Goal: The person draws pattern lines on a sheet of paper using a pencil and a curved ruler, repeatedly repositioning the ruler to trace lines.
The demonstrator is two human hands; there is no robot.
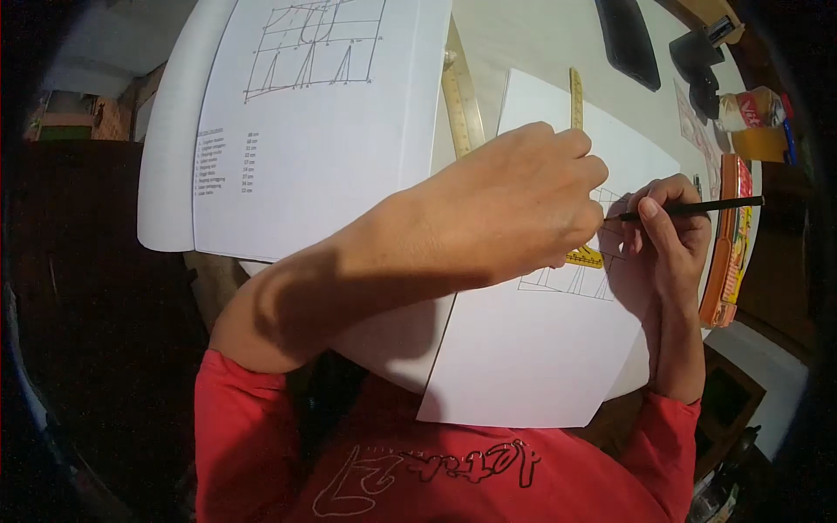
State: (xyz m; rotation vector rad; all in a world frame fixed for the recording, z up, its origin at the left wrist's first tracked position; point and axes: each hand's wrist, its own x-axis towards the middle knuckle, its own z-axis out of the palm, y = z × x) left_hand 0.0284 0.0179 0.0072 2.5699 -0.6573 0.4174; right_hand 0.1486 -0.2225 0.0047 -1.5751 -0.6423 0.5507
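My left hand (532,200) reaches across from the left, its fingers curled down onto a yellow ruler (576,100). One arm of the ruler shows above the knuckles and another marked part below the fingers; the middle is hidden under the hand. In my right hand (671,231) is a black pencil (728,205), pinched between thumb and fingers, its point close to the left knuckles. Both hands are over a white sheet of paper (514,366) with a thin-lined pattern drawing, partly covered by the hands and their shadow.
An open book (349,174) with a printed pattern diagram and measurement list lies at the left. Beside it is a larger yellowish ruler (459,109). A black phone (629,39), a dark object (696,57), a plastic packet (754,113) and an orange box (728,244) line the table's far and right sides.
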